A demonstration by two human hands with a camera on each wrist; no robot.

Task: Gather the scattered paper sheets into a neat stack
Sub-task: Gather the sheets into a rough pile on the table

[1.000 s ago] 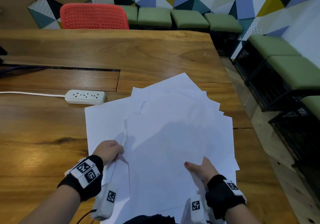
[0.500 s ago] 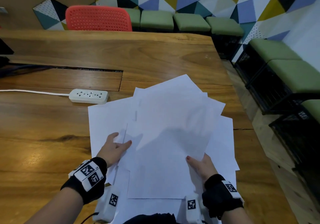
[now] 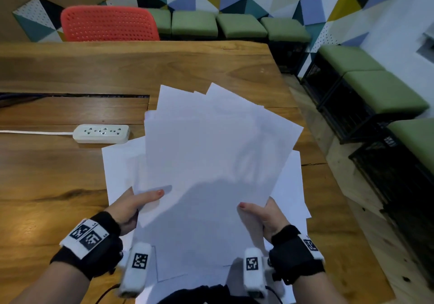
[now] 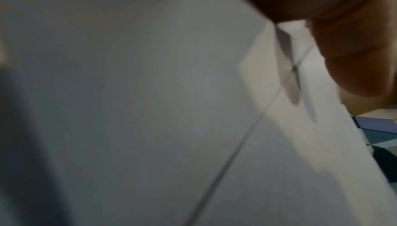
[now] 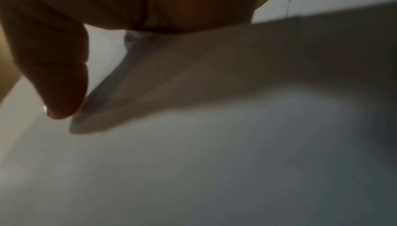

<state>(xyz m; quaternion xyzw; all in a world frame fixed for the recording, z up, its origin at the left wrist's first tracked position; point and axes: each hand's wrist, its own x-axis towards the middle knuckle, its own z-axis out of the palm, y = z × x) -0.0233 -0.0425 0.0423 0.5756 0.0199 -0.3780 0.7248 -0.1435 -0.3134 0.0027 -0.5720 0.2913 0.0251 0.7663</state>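
A fanned bundle of white paper sheets (image 3: 211, 153) is lifted off the wooden table (image 3: 47, 174), its far corners splayed. My left hand (image 3: 135, 204) pinches the bundle's left edge, thumb on top. My right hand (image 3: 260, 212) pinches its lower right edge, thumb on top too. The fingers beneath are hidden by paper. More sheets (image 3: 119, 162) lie flat on the table under the bundle, showing at left and right. Both wrist views are blurred: paper (image 4: 150, 111) fills the left one below dark fingers (image 4: 354, 51); the right one shows a thumb (image 5: 60, 77) over paper (image 5: 193, 161).
A white power strip (image 3: 101, 133) with its cord lies left of the papers. A cable slot (image 3: 75, 96) runs across the table behind it. A red chair (image 3: 108, 23) stands at the far side; green stools (image 3: 385, 92) line the right. The table's right edge (image 3: 333, 186) is close.
Both hands have gone from pressing and sliding sheets on the table to pinching a bundle and raising it; the sheets now fan higher and farther from me.
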